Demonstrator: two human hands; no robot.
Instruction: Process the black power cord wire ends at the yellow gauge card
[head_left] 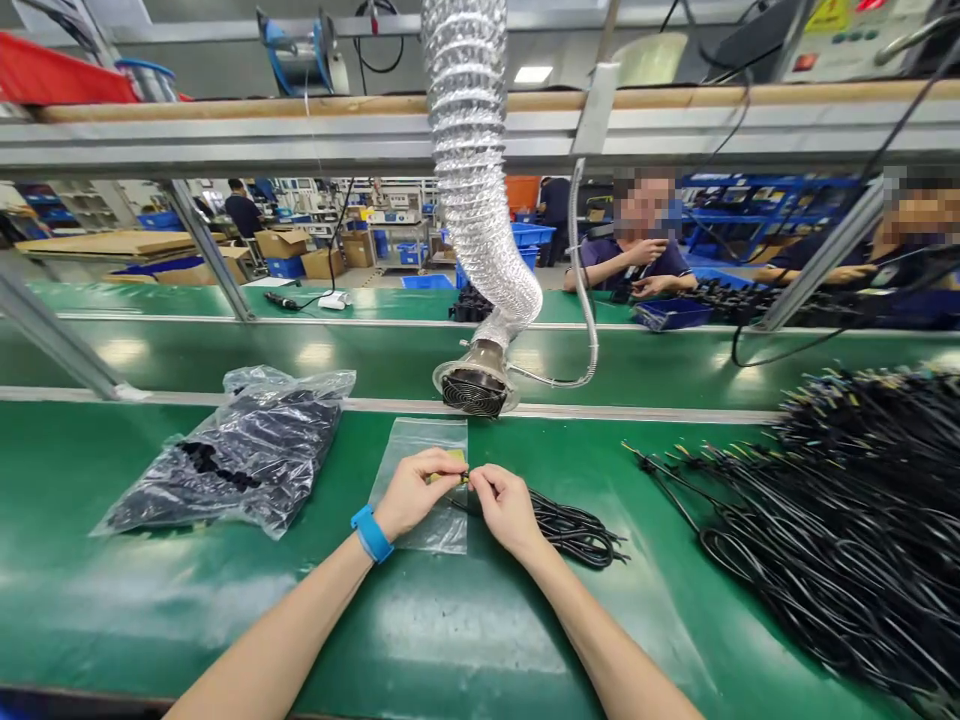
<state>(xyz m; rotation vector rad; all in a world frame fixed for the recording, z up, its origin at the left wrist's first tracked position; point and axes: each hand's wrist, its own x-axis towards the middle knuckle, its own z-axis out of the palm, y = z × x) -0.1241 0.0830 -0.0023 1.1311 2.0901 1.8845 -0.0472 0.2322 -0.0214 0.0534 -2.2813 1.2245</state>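
Note:
My left hand [411, 492], with a blue band on its wrist, and my right hand [511, 508] meet at the middle of the green bench. Their fingertips are closed in a pinch on the end of a black cable, where a small dark part and some yellow show; the fingers hide most of it. Beneath them a clear flat plastic bag [450, 538] lies on the bench. Beside and partly behind my right hand rests a coiled black cable [581, 532].
A clear bag of small black parts [277, 450] lies on the left. Many black cables with bared wire ends [817, 540] are heaped on the right. A silver duct [480, 190] with a grilled hood [474, 385] hangs just beyond my hands. Two people sit across the bench.

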